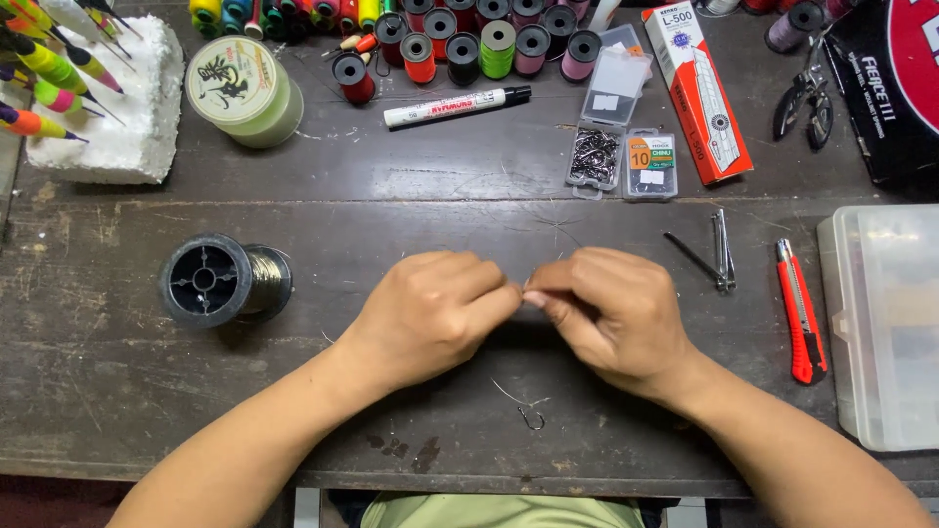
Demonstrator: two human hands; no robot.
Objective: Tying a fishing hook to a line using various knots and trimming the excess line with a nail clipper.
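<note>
Quick count of what's on the table (469,176): two hands, left hand (430,313) and right hand (611,313), one black wire spool (220,281), one white marker (455,106), one red utility knife (802,313). Also two small hook packets (623,161), one loose hook (531,418), one nail clipper (722,252), one clear plastic box (885,323) and one pair of pliers (807,93).

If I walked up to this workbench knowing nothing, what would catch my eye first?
Probably the two hands meeting at the middle of the dark wooden table, the left hand and right hand pinching something too fine to make out between their fingertips. Next, the row of bright thread spools along the far edge and the colourful fishing floats stuck in white foam at the far left. A small fishing hook lies just below the hands.
</note>
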